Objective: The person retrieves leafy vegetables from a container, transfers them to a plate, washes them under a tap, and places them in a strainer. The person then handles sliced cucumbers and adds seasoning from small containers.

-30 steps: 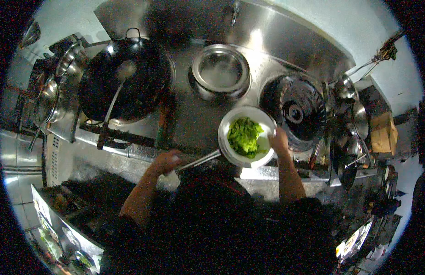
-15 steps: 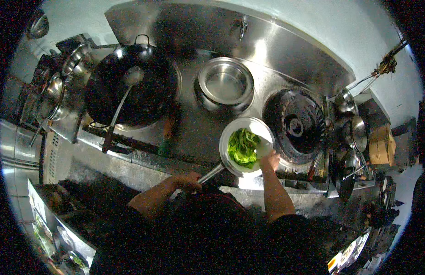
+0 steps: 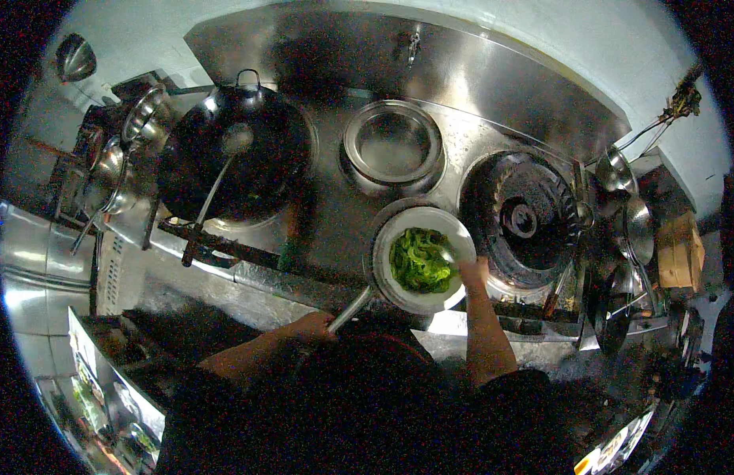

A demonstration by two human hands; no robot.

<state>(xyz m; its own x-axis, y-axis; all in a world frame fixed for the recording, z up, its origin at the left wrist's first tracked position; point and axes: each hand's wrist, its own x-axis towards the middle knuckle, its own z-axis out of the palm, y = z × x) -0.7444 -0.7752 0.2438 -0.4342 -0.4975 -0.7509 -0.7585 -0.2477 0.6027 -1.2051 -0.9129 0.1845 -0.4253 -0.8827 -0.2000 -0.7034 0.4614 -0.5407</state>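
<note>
Greens [image 3: 419, 261] in one white bowl [image 3: 422, 302], left hand [image 3: 314, 324] clamped on one handle [image 3: 352, 309], right hand [image 3: 474, 275] alongside, grip unclear

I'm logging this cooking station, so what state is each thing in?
White bowl: uncovered, partly filled
Leafy greens: heaped in the bowl
Left hand: closed on metal handle
Right hand: at the bowl's right edge, grip unclear
Black wok: uncovered, ladle resting inside
Steel pot: uncovered, contents unclear
Right burner: no pan on it
</note>
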